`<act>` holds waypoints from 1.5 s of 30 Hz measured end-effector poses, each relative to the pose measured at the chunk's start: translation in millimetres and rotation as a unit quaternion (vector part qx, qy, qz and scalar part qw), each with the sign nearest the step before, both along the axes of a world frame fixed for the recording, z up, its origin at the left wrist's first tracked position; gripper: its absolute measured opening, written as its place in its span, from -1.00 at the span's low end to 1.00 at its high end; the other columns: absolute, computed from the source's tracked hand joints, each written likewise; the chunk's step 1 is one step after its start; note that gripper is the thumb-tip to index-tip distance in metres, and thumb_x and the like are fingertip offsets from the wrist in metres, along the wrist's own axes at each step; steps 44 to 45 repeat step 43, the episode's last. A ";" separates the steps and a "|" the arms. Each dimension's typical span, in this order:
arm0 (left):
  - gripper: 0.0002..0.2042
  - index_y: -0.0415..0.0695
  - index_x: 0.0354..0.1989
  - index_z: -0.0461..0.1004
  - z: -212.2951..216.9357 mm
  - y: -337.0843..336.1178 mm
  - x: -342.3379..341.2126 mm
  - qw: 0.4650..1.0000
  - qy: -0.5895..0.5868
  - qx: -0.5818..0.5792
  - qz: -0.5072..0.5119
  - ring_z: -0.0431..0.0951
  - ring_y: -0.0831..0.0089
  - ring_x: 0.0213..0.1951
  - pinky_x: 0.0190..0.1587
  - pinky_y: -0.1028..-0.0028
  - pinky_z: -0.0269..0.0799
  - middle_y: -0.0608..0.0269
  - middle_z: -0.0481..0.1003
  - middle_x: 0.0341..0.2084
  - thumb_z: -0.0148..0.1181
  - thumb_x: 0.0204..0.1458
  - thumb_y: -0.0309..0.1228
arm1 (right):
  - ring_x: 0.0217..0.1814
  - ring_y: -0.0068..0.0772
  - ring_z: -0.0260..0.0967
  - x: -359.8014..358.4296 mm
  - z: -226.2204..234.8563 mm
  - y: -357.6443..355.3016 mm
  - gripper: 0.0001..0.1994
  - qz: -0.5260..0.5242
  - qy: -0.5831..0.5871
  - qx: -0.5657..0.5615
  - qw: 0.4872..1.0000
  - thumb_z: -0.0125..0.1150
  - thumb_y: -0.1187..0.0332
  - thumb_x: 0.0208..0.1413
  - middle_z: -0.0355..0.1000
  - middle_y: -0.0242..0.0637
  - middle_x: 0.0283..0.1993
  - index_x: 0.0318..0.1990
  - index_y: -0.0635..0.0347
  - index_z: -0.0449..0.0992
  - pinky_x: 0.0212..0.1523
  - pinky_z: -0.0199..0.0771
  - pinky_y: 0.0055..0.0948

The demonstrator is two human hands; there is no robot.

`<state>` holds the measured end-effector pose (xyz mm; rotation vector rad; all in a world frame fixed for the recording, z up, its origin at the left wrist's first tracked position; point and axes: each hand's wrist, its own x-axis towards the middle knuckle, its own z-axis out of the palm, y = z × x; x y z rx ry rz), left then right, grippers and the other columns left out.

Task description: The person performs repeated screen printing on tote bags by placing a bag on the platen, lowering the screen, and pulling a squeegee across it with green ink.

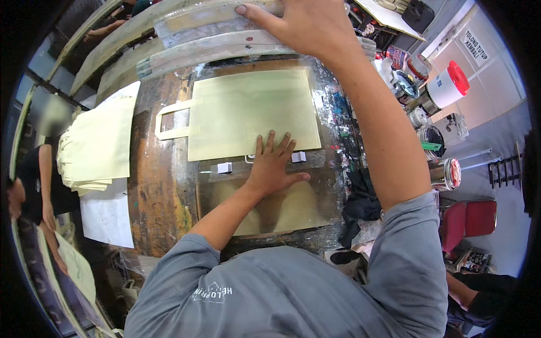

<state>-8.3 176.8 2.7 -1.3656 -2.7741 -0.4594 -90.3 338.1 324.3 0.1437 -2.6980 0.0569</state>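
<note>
A pale yellow tote bag (253, 112) lies flat on the worktable, its handle loop (172, 121) pointing left. My left hand (273, 163) is open with fingers spread, the fingertips pressing on the bag's near edge. Two small white blocks (225, 168) sit along that edge, one on each side of the hand. At the far side my right hand (310, 25) holds a stained screen-printing frame (220, 48), its thumb stretched along the near side. The other fingers are cut off by the top of the picture.
A stack of pale yellow bags (101, 138) lies at the left on white sheets (107, 217). Paint tubs and jars (445, 87) line the right side, near a black cloth (360, 200). A red chair (468, 222) stands beyond. Other people (48, 186) are at both sides.
</note>
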 end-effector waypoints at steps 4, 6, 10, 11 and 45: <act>0.10 -0.11 0.54 0.27 -0.5 3.4 8.9 1.000 0.006 0.017 -0.007 -0.07 -0.25 0.60 0.56 -0.35 -0.29 0.07 0.14 0.58 0.05 0.03 0.57 | -0.25 -0.39 0.38 9.0 5.4 0.7 -0.35 0.015 0.011 -0.049 0.999 -0.13 -0.36 0.44 0.42 -0.34 -0.35 -0.32 0.08 0.47 0.02 0.43 -0.12; 0.10 -0.12 0.53 0.28 1.2 4.3 10.5 0.999 0.007 0.028 -0.019 -0.04 -0.25 0.59 0.55 -0.35 -0.24 0.07 0.14 0.58 0.06 0.02 0.57 | -0.22 -0.39 0.41 0.8 1.2 -1.4 -0.35 -0.017 0.017 -0.028 0.999 -0.11 -0.36 0.44 0.45 -0.33 -0.33 -0.30 0.09 0.50 0.04 0.43 -0.13; 0.12 -0.17 0.43 0.41 -4.1 4.0 12.4 0.998 0.005 0.057 -0.025 0.13 -0.25 0.50 0.49 -0.29 -0.03 0.03 0.26 0.51 0.02 -0.04 0.62 | -0.19 -0.39 0.43 2.2 2.4 -10.3 -0.33 -0.018 0.014 -0.042 0.999 -0.09 -0.38 0.41 0.48 -0.31 -0.34 -0.26 0.11 0.53 0.04 0.43 -0.16; 0.12 -0.16 0.41 0.43 -5.7 1.7 13.4 0.998 0.015 0.056 -0.024 0.17 -0.20 0.48 0.47 -0.27 0.01 0.04 0.28 0.49 0.03 -0.05 0.63 | -0.20 -0.39 0.43 1.0 2.3 -12.5 -0.33 -0.020 0.012 -0.045 0.999 -0.09 -0.39 0.41 0.48 -0.30 -0.34 -0.26 0.11 0.53 0.04 0.42 -0.16; 0.21 -0.23 0.48 0.32 -11.2 -174.5 -4.1 0.911 -0.072 0.295 0.279 0.47 0.12 0.03 0.19 0.20 0.30 0.13 0.64 0.00 0.73 -0.43 0.09 | 0.11 -0.08 0.38 99.8 -244.6 -31.0 -0.45 -0.004 -0.057 0.037 0.998 0.55 0.31 -0.09 0.42 -0.26 -0.04 0.10 -0.08 0.47 0.10 0.22 0.03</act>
